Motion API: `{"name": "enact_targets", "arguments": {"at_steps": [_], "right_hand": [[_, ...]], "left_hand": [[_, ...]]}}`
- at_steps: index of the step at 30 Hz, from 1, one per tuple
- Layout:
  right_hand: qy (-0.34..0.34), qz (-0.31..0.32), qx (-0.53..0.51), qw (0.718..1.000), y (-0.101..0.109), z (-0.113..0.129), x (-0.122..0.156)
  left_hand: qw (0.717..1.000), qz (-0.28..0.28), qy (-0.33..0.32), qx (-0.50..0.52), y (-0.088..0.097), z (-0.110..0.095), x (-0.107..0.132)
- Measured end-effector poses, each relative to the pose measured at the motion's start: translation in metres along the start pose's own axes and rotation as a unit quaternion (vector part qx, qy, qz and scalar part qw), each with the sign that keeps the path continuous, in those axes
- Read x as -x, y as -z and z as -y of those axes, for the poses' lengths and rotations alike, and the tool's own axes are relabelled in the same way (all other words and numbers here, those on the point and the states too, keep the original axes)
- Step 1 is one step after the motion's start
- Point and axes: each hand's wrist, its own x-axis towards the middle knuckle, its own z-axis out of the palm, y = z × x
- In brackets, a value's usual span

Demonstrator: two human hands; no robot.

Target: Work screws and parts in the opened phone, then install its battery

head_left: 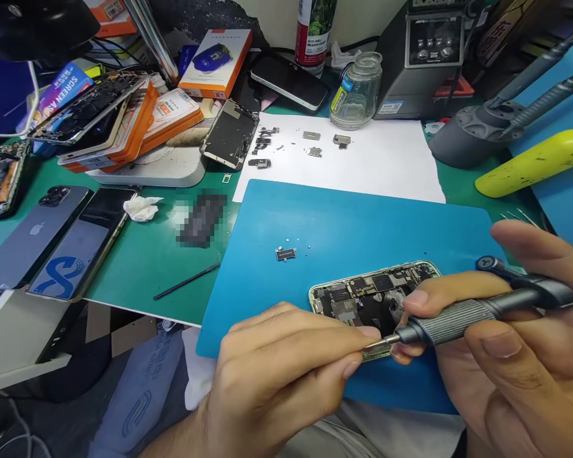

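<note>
My right hand (pixel 520 356) is closed round a dark grey precision screwdriver (pixel 458 322) with a knurled grip. Its thin shaft points left, over the phone's near edge. At the tip, the thumb and index finger of my left hand (pixel 286 362) are pinched together; whatever lies between them is hidden. Below both hands, an opened phone (pixel 377 289) lies on the blue mat (pixel 386 216), its circuit board and inner parts exposed. My hands cover its near side. A small dark rectangular part (pixel 285 254) with tabs rests to the left, beside a few tiny pieces.
White paper (pixel 377 162) behind the mat carries several small metal parts and a glass jar (pixel 356 92). A detached phone screen (pixel 230 133) lies beside it. Leftward are a black stick (pixel 186 281), phones and stacked boxes. A yellow-green handle (pixel 535 162) juts in from the right.
</note>
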Motion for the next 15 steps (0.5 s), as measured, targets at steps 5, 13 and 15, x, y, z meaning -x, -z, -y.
{"name": "enact_targets", "arguments": {"at_steps": [5, 13, 15], "right_hand": [[0.001, 0.009, -0.007, 1.000, 0.0014, 0.0009, 0.0027], [-0.016, 0.014, -0.014, 1.000, 0.0002, 0.0039, 0.0002], [-0.016, 0.014, -0.012, 1.000, -0.0008, 0.0039, -0.0004]], "left_hand": [[1.000, 0.009, 0.000, 0.011, 0.0015, -0.0005, -0.0001], [0.999, 0.031, 0.002, 0.029, 0.0057, 0.0003, -0.0005], [0.999, 0.029, -0.001, 0.033, 0.0056, 0.0016, 0.0006]]}}
